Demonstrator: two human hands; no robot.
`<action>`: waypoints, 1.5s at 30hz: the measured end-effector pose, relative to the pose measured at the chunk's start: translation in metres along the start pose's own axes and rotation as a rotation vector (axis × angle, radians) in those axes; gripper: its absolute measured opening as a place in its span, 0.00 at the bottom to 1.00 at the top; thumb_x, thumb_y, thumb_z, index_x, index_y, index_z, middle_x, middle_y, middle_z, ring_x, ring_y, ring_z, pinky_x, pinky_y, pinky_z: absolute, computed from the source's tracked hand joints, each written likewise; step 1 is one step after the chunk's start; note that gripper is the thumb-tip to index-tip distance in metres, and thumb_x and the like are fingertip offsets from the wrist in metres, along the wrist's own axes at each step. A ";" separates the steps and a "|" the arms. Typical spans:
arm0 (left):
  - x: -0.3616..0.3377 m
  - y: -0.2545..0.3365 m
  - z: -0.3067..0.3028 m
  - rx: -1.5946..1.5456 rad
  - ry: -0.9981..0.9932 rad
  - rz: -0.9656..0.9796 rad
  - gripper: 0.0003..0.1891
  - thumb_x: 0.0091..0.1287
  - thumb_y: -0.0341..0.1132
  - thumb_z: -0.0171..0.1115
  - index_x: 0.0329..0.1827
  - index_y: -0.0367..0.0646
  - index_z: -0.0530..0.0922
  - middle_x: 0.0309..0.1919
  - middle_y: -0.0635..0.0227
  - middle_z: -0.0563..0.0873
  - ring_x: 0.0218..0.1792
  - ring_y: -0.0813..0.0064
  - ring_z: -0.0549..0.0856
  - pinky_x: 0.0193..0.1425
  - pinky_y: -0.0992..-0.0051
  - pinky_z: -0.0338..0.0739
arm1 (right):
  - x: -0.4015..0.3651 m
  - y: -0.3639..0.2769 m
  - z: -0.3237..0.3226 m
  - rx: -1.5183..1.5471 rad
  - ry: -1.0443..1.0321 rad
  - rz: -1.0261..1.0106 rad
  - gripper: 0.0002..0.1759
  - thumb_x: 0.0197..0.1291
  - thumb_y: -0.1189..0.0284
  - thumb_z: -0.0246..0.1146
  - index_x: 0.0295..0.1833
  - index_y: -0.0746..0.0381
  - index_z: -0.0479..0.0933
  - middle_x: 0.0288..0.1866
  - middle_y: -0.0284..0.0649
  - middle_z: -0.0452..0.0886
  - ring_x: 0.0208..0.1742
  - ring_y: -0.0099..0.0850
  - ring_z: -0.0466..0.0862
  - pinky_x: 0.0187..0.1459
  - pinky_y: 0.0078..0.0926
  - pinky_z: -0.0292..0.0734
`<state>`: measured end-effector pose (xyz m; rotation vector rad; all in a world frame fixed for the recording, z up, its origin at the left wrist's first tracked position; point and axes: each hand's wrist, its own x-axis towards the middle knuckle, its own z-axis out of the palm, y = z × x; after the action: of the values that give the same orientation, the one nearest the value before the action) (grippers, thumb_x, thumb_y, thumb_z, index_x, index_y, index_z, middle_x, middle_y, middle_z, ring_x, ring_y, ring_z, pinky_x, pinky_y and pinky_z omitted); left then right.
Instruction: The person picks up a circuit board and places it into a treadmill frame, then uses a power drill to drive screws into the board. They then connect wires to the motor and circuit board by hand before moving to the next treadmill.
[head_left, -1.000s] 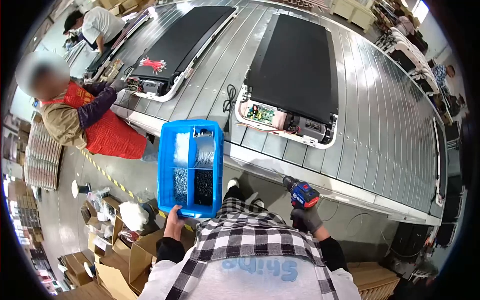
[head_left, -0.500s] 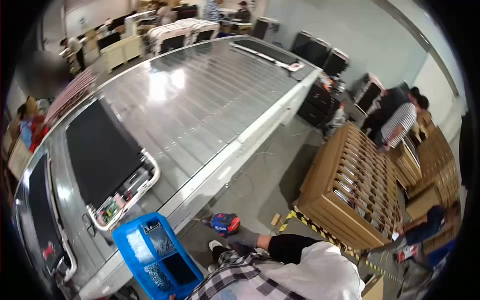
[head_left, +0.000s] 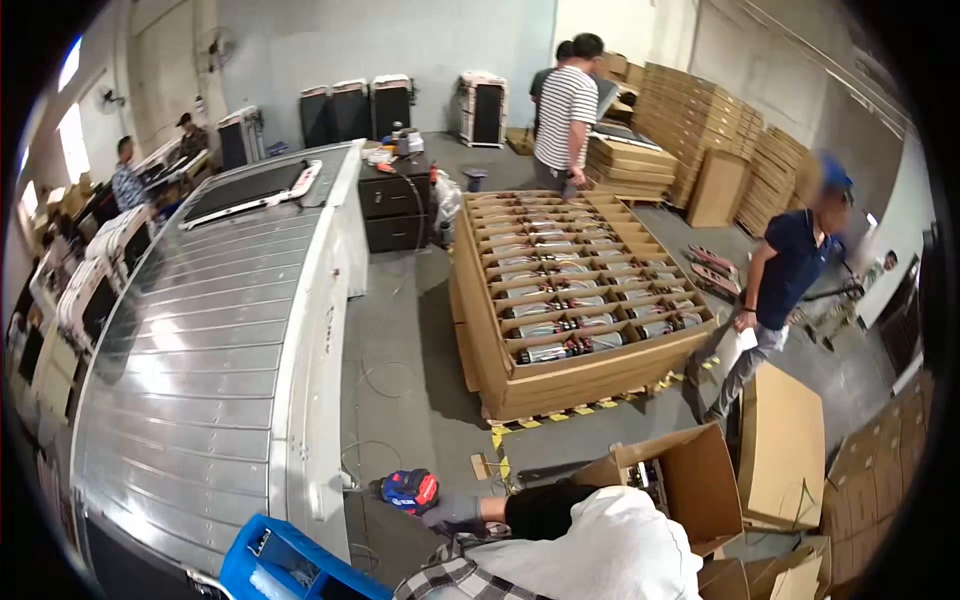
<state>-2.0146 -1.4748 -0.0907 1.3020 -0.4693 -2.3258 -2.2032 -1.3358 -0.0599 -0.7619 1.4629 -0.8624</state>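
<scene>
My right hand (head_left: 455, 514), in a grey glove, reaches out to the left at the bottom of the view. Its fingers are wrapped round a blue and red power drill (head_left: 408, 490), held above the floor. My left hand is out of view. A blue divided bin (head_left: 262, 566) lies at the lower left, beside the metal roller table, cut off by the bottom edge. Small metal parts and a pale bag show in its compartments.
The long metal table (head_left: 215, 350) fills the left. Ahead stands a large carton (head_left: 590, 385) of motors in dividers, edged by striped floor tape. An open box (head_left: 695, 475) is at the lower right. One person (head_left: 795, 265) is at the right; others stand behind the carton.
The view has swung right, so the table and bin sit further left and lower. More boxes and the person at the right have come into view. The drill stays in my right hand.
</scene>
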 end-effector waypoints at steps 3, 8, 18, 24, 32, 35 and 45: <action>0.039 0.011 0.054 0.105 -0.066 -0.072 0.19 0.60 0.32 0.54 0.55 0.42 0.67 0.53 0.57 0.74 0.52 0.60 0.76 0.59 0.58 0.69 | 0.016 -0.016 -0.046 0.044 0.086 -0.021 0.20 0.48 0.68 0.65 0.49 0.63 0.75 0.41 0.39 0.80 0.44 0.28 0.78 0.47 0.30 0.74; 0.088 0.030 0.116 0.220 -0.165 -0.168 0.18 0.62 0.33 0.53 0.55 0.41 0.67 0.54 0.56 0.73 0.52 0.60 0.76 0.60 0.59 0.69 | 0.043 -0.037 -0.092 0.107 0.192 -0.035 0.21 0.48 0.69 0.65 0.50 0.63 0.75 0.42 0.39 0.79 0.45 0.29 0.78 0.48 0.30 0.74; 0.183 0.088 0.157 0.442 -0.313 -0.326 0.18 0.64 0.34 0.51 0.56 0.40 0.66 0.56 0.53 0.72 0.54 0.60 0.75 0.62 0.59 0.68 | 0.112 -0.064 -0.107 0.213 0.382 -0.066 0.22 0.48 0.70 0.64 0.51 0.63 0.74 0.45 0.40 0.79 0.49 0.30 0.77 0.50 0.31 0.73; 0.229 0.151 0.153 0.483 -0.348 -0.356 0.17 0.66 0.35 0.49 0.56 0.40 0.66 0.57 0.52 0.72 0.55 0.60 0.75 0.63 0.60 0.68 | 0.165 -0.102 -0.099 0.218 0.448 -0.080 0.23 0.48 0.71 0.64 0.53 0.63 0.73 0.47 0.41 0.79 0.51 0.31 0.77 0.52 0.32 0.72; 0.271 0.257 0.104 0.339 -0.375 -0.238 0.17 0.68 0.36 0.48 0.57 0.39 0.65 0.59 0.50 0.71 0.56 0.60 0.75 0.64 0.60 0.67 | 0.222 -0.161 -0.085 0.051 0.313 -0.165 0.24 0.48 0.73 0.63 0.54 0.63 0.72 0.49 0.42 0.79 0.53 0.32 0.77 0.54 0.32 0.72; 0.260 0.305 0.069 0.114 -0.399 -0.087 0.17 0.69 0.37 0.47 0.57 0.39 0.65 0.60 0.49 0.71 0.57 0.60 0.74 0.65 0.61 0.67 | 0.255 -0.225 -0.087 -0.498 0.117 -0.448 0.24 0.49 0.73 0.63 0.55 0.63 0.72 0.50 0.42 0.79 0.54 0.33 0.77 0.55 0.32 0.71; 0.210 0.186 -0.101 -0.776 -0.048 0.297 0.18 0.72 0.37 0.43 0.61 0.36 0.62 0.61 0.48 0.70 0.61 0.53 0.72 0.67 0.61 0.65 | 0.492 -0.308 -0.022 -0.006 -0.368 -0.078 0.14 0.51 0.71 0.63 0.43 0.64 0.72 0.25 0.41 0.77 0.26 0.33 0.81 0.30 0.32 0.78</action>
<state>-1.9876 -1.7504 -0.2013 0.7383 0.2145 -1.9691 -2.2693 -1.9124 -0.0450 -0.9334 1.1157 -0.7299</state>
